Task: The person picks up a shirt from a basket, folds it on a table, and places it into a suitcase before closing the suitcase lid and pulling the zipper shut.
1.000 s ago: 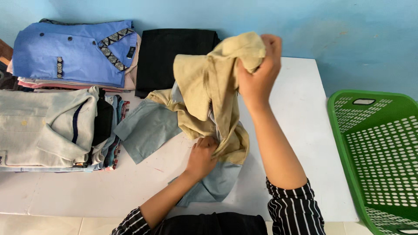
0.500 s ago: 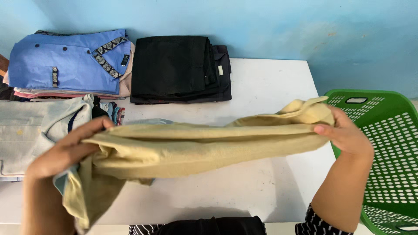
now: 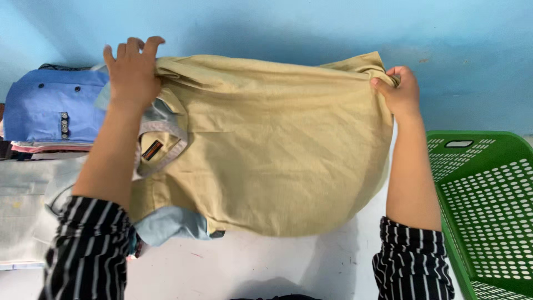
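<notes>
A tan shirt (image 3: 272,144) with light blue sleeve cuffs and a grey-edged collar hangs spread out in the air above the white table (image 3: 250,266). My left hand (image 3: 131,69) grips its upper left edge near the collar. My right hand (image 3: 398,91) pinches the upper right corner. Both arms are raised and wear black sleeves with white stripes. The shirt hides the middle of the table and the wall behind it.
A stack of folded clothes topped by a blue shirt (image 3: 50,105) lies at the far left. A pale folded garment (image 3: 28,205) sits in front of it. A green perforated plastic basket (image 3: 488,211) stands to the right of the table. The blue wall (image 3: 277,22) is behind.
Both hands rose and spread the tan shirt from a bunched, stretched strip into a flat hanging sheet. It now covers the black folded pile at the back.
</notes>
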